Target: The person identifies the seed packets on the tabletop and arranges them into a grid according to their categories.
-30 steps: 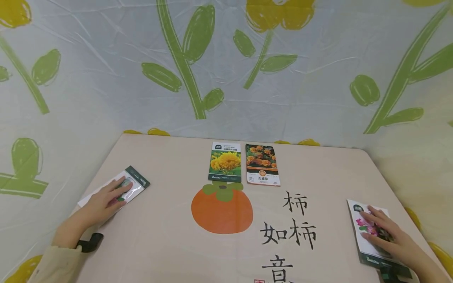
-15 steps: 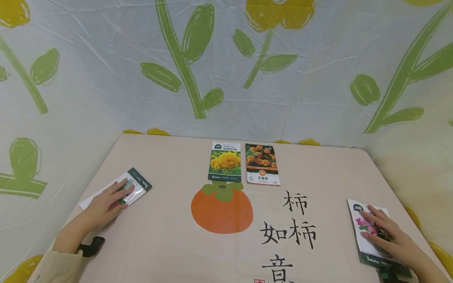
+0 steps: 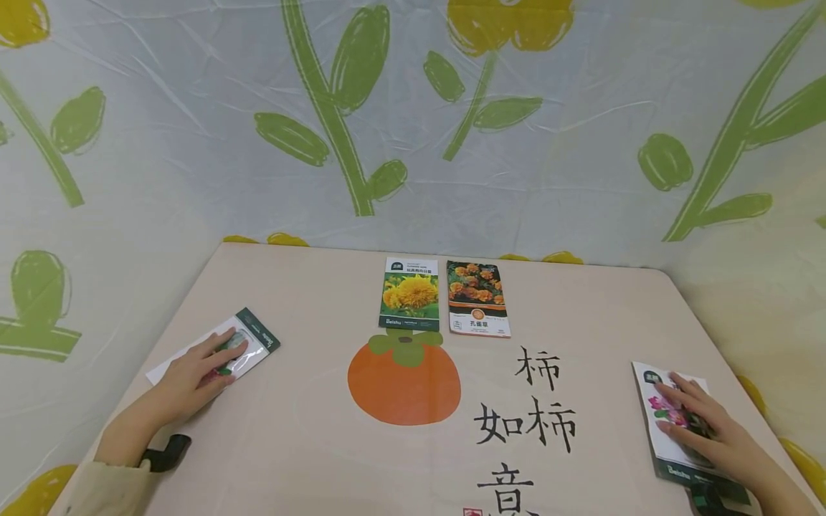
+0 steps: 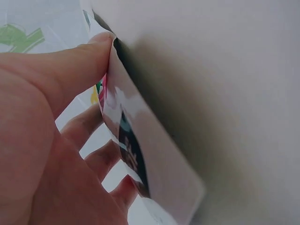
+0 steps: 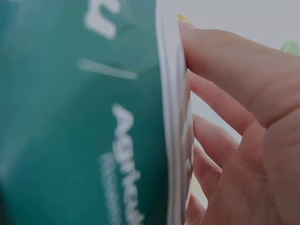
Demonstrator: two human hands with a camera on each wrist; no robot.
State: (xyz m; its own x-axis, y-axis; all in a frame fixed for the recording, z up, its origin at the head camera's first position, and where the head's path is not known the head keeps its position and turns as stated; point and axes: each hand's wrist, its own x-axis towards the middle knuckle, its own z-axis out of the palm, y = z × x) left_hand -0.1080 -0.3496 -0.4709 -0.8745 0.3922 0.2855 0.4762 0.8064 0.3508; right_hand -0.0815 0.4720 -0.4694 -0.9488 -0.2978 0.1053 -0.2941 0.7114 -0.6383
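On the left of the table, my left hand (image 3: 193, 376) lies with spread fingers over a white seed packet (image 3: 257, 344) that has a dark green end band and a flower picture. In the left wrist view the thumb touches the edge of this packet (image 4: 150, 136), while the other fingers lie across its printed face. On the right, my right hand (image 3: 713, 426) rests on a stack of seed packets (image 3: 667, 448), the top one showing pink flowers. Several layered edges of that stack (image 5: 171, 122) show beside the thumb in the right wrist view. The hand hides part of the picture.
At the back middle, a yellow-flower seed packet (image 3: 410, 297) lies beside an orange-marigold packet (image 3: 479, 301). The beige table mat (image 3: 290, 444) bears a printed persimmon and black characters. A flower-print curtain (image 3: 213, 143) hangs behind and at both sides.
My left hand and the packet under it have slid slightly to the right and toward me. The right hand and the other packets stay in place.
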